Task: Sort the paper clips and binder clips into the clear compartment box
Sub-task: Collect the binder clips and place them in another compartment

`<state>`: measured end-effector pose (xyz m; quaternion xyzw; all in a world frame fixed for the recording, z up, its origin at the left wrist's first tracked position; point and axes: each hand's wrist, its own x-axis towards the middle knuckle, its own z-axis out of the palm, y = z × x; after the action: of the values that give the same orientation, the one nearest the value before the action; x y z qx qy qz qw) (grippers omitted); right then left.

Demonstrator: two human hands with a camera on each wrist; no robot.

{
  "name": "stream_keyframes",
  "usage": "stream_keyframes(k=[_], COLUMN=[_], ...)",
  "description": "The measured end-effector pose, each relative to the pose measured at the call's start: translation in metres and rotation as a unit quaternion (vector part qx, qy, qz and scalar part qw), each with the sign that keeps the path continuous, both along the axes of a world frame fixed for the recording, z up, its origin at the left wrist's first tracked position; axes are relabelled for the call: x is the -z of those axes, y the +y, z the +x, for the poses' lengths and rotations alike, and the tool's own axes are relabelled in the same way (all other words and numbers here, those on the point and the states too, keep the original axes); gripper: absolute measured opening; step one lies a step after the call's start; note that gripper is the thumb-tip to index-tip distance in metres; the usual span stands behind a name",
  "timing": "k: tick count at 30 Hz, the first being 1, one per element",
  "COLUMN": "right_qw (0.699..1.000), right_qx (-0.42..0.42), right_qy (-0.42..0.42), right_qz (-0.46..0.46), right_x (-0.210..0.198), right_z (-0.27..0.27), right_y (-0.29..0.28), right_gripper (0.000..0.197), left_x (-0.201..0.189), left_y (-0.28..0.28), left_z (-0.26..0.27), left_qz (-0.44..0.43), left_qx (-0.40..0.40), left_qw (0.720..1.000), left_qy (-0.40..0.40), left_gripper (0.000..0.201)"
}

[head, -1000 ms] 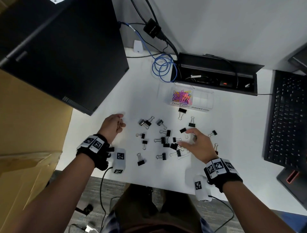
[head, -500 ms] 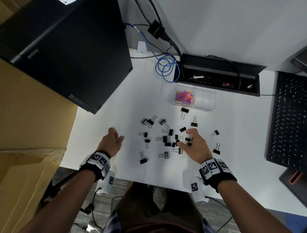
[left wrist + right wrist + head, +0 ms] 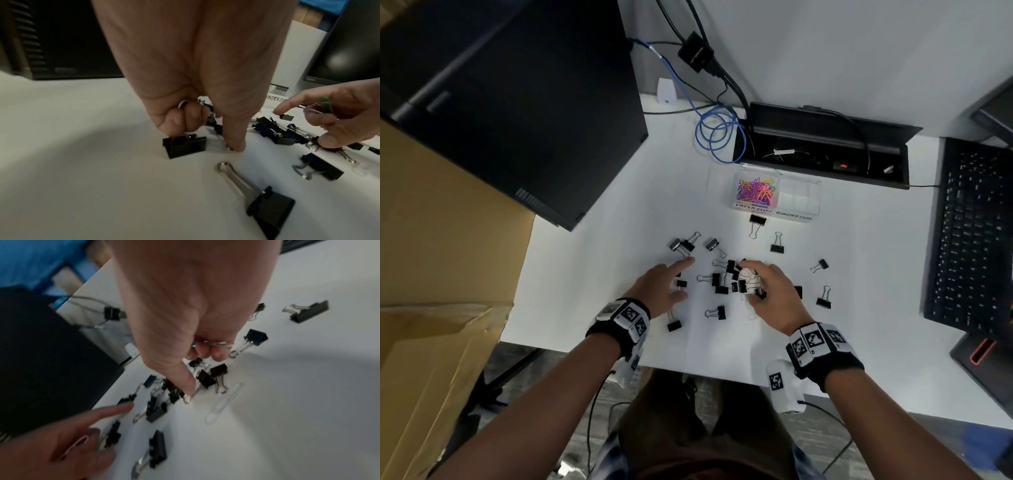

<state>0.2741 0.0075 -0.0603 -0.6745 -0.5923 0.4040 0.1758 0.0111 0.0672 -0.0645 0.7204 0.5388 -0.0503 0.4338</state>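
The clear compartment box (image 3: 799,200) stands at the back of the white table; its left cell holds coloured paper clips (image 3: 756,192), its right cell looks bare. Several black binder clips (image 3: 719,283) lie scattered in front of it. My left hand (image 3: 664,284) is at the pile's left edge, its curled fingers holding a white paper clip (image 3: 76,446) and one finger stretched out. My right hand (image 3: 765,286) hovers over the pile's right side and grips a few paper clips (image 3: 213,343), its thumb down among the clips. A clear paper clip (image 3: 226,402) lies loose on the table.
A black computer tower (image 3: 517,102) fills the back left, with a cardboard box (image 3: 431,274) beside it. A black cable tray (image 3: 825,144) and a coiled blue cable (image 3: 715,137) sit behind the box. A keyboard (image 3: 976,240) lies at the right.
My left hand has moved right from the table's left side to the edge of the clip pile. My right hand has stayed over the pile.
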Motion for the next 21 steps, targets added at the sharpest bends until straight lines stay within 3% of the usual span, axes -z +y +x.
stream_keyframes(k=[4, 9, 15, 18, 21], right_qw=[0.999, 0.976, 0.991, 0.991, 0.994], right_qx=[-0.039, -0.172, -0.085, -0.076, -0.002], right_qy=[-0.035, -0.132, -0.104, -0.107, -0.111], right_qz=[0.004, -0.005, 0.006, -0.003, 0.012], right_x=[-0.003, -0.004, -0.003, -0.001, -0.001], right_z=[0.0, -0.017, 0.007, 0.013, 0.02], right_y=[0.0, -0.008, -0.01, -0.012, -0.01], right_gripper=[0.061, 0.049, 0.047, 0.052, 0.053], left_x=[-0.004, -0.002, -0.008, -0.009, -0.006], left_y=[-0.003, -0.017, -0.005, 0.002, 0.013], left_z=[0.007, 0.009, -0.004, 0.009, 0.017], left_qz=[0.048, 0.119, 0.179, 0.189, 0.154], left_qx=[0.033, 0.168, 0.105, 0.058, 0.01], left_qw=[0.998, 0.976, 0.977, 0.977, 0.98], left_qy=[-0.015, 0.069, 0.055, 0.075, 0.125], left_gripper=[0.064, 0.055, 0.043, 0.056, 0.061])
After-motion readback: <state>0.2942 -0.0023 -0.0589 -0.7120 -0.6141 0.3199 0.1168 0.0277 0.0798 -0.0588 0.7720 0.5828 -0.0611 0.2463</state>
